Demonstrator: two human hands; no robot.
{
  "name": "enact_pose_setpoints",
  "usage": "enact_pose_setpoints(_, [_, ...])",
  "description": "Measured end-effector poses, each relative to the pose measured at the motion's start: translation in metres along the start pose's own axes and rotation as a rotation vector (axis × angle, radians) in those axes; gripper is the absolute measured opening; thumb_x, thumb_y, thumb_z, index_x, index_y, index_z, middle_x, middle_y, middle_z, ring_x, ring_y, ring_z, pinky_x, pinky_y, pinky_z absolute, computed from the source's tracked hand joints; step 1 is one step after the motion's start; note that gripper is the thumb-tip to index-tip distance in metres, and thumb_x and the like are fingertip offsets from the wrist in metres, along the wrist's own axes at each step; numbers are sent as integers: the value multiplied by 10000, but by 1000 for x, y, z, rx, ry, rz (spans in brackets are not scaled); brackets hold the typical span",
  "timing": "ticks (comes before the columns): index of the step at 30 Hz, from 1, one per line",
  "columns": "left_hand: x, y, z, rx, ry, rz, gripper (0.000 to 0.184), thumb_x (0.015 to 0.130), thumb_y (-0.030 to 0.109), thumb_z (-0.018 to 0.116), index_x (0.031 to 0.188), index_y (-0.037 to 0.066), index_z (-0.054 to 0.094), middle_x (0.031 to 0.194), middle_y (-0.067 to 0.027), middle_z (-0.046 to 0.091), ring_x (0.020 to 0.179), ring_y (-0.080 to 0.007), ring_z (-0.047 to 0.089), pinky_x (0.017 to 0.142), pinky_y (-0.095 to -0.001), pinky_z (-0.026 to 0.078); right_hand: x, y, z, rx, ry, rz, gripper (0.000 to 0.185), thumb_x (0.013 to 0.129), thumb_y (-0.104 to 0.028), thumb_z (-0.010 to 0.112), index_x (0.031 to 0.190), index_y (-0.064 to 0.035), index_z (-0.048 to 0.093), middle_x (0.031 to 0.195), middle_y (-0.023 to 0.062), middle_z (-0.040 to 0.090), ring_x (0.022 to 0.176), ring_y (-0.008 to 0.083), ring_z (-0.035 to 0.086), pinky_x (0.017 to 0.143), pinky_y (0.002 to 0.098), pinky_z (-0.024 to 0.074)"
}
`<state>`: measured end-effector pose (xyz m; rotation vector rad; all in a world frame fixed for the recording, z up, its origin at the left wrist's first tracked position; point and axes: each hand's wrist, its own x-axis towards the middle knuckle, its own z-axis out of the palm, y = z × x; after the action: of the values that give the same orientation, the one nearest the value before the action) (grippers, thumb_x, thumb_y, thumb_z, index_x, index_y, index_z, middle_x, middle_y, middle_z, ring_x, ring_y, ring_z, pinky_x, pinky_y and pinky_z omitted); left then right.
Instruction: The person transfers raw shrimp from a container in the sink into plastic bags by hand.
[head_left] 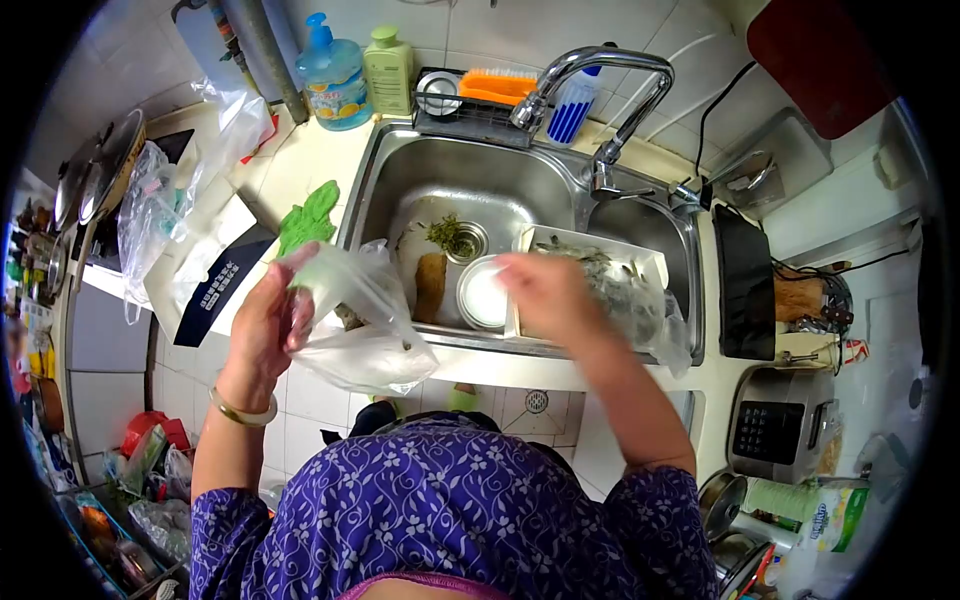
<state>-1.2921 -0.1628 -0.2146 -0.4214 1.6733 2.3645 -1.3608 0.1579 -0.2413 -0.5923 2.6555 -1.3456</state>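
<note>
My left hand (265, 318) is closed on a clear plastic bag (370, 335), which hangs over the sink's front edge with something small and dark inside. Blurred by motion, my right hand (555, 295) is above the near side of the sink, beside a small white bowl (484, 300); its fingers cannot be made out well. A white box (652, 262) of greyish pieces, perhaps small fish, rests across the sink, partly hidden by that arm. Another clear plastic bag (640, 318) lies over its near side.
Green scraps (450, 235) lie at the drain of the steel sink (400, 170), near a brown, rough-looking piece (431, 285). A chrome faucet (610, 150) arches over it. A green cloth (310, 218) and a dark-edged carton (222, 285) lie on the left counter. Bottles stand behind.
</note>
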Motion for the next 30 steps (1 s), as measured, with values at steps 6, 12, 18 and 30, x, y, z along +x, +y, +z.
enact_pose_setpoints(6, [-7,-15,-2,-65,4,-22,601,978,472,338,1364,12,365,578,-11,444,388,-69,329,377,-189,266,13,143,-75,-576,-83,141,242,812,-156,616,1046,-140,677,1005,126,664,925,336,620,810,405,493])
enact_pose_setpoints(12, [-4,-16,5,-32,2,-4,593,975,474,346,1357,22,381,581,-13,436,392,-67,330,374,-186,257,30,129,-67,-896,-328,73,177,754,-70,600,915,-50,671,988,177,649,923,335,624,800,423,502])
enact_pose_setpoints(18, [-4,-20,9,-52,-6,-2,584,980,456,353,1368,19,372,585,-7,426,395,-65,325,383,-188,259,42,135,-57,-1055,-462,258,204,767,-115,585,912,-18,692,989,177,660,935,329,635,806,404,515])
enact_pose_setpoints(30, [4,-12,15,-3,-53,-20,587,985,444,339,1389,18,341,580,1,410,421,-72,338,387,-197,277,1,95,-123,-403,-306,517,251,815,-270,586,751,-29,621,666,76,598,573,178,563,570,317,472])
